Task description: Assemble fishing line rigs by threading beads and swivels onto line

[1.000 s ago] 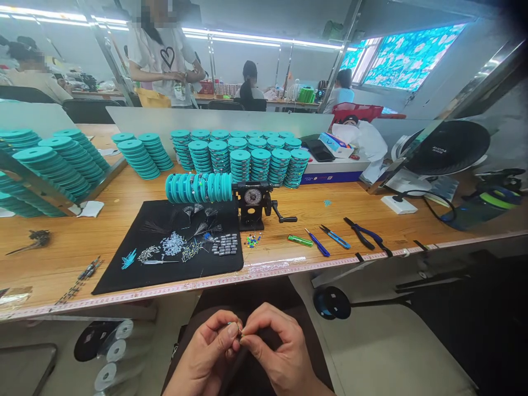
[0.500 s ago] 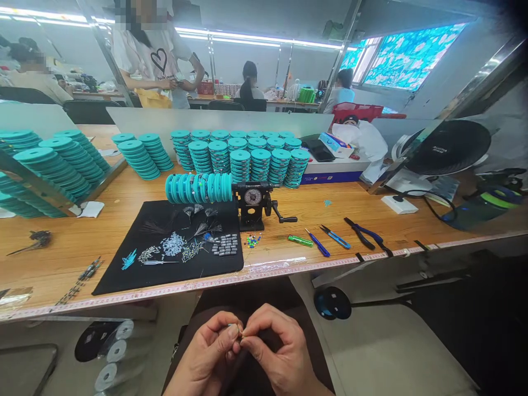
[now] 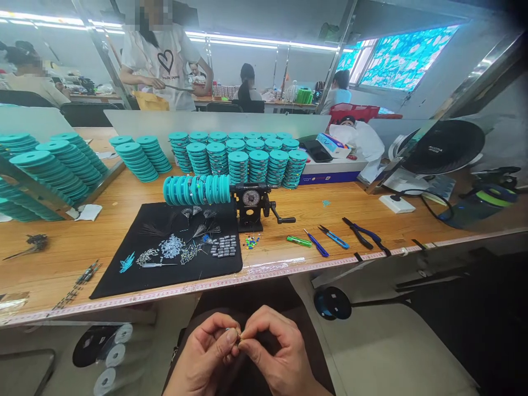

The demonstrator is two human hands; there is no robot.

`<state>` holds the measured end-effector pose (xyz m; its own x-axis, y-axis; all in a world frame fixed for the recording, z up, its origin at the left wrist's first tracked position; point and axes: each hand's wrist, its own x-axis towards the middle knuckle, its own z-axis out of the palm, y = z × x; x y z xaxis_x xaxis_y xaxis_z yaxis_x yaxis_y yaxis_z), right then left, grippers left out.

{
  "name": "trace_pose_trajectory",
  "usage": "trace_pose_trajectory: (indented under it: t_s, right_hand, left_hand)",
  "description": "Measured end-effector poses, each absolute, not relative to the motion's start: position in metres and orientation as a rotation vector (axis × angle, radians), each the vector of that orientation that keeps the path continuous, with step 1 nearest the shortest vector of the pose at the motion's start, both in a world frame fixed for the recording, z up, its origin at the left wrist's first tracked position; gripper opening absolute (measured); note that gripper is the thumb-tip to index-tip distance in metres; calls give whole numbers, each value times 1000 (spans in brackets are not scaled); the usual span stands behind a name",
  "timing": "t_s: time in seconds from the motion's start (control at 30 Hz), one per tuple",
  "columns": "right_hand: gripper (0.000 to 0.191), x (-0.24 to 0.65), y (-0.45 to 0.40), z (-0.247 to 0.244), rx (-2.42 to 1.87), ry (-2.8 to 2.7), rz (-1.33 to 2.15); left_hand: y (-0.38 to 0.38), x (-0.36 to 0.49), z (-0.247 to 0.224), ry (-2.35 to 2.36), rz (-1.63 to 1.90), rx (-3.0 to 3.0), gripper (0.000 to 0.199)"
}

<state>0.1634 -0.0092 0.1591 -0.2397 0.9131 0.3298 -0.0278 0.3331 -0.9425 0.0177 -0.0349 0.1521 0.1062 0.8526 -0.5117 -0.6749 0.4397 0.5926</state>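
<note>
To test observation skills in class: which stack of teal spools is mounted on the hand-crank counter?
The horizontal stack on the black hand-crank counter; the other stacks stand apart on the bench.

On the white short-sleeved T-shirt [image 3: 159, 71] of the standing co-worker there is a black heart outline; under this heart stands a short line of small printed words, which looks like "Poully Legend", but I cannot be sure of each letter; on the round black fan [image 3: 443, 147] at the right is a small light brand word, maybe "AUCMA", also not sure; the round white dial [image 3: 251, 198] of the black hand-crank counter has number marks, too small to read; the long white measuring tape [image 3: 206, 283] along the wooden table edge has marks, also too small; the blue and white box [image 3: 332, 146] has printing that I cannot read.
</note>
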Motion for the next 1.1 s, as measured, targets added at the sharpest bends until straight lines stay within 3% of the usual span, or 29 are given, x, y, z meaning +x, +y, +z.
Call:
trace_pose_trajectory:
  t_s: [0.67,1.1]
  right_hand:
    - [23,161,-12,156,-781,-1463,1203]
    - [16,161,-12,156,-757,-1466,1117]
  left_hand:
    - [-36,18,160,977,1153,336,31]
    - [-35,21,164,947,1186,329,30]
